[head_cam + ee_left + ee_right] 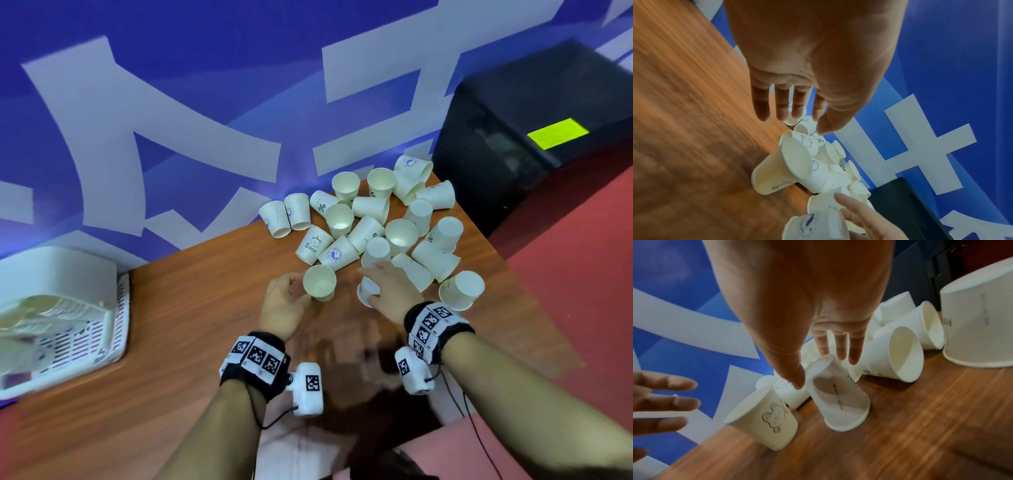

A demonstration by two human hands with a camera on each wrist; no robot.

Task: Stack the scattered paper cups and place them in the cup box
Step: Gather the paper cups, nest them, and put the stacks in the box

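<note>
Left edge of table (205, 329): white cup box (61, 318) sits there, lid part raised, a stack of cups already lying inside it as far as I can tell through the blur. Well apart from the loose cups.

My left hand (284, 305): fingers spread and relaxed, holding nothing. It sits just beside an upright cup (319, 283) with its mouth up, bear print on its wall; the head view suggests contact at the wall, but the right wrist view shows a gap, so I cannot tell whether it touches.

My right hand (387, 286): fingers straight, grip wide, over an upside-down cup (838, 395) near the front of the pile. Thumb tip is at the cup's wall close to its base, other fingers just past it. Not closed round it.

Far right corner of table: the scattered paper cups (376, 219), some upright, some inverted, many on their sides and leaning on each other.

Handling judgement: thin paper, very light, easily crushed; rolled rim is the stiff part. Best hold is a light pinch across the wall near the rim or base, not mid-wall. Inverted cup must be turned before it nests into the upright one. Nudging one could roll neighbours off the right edge.
</note>
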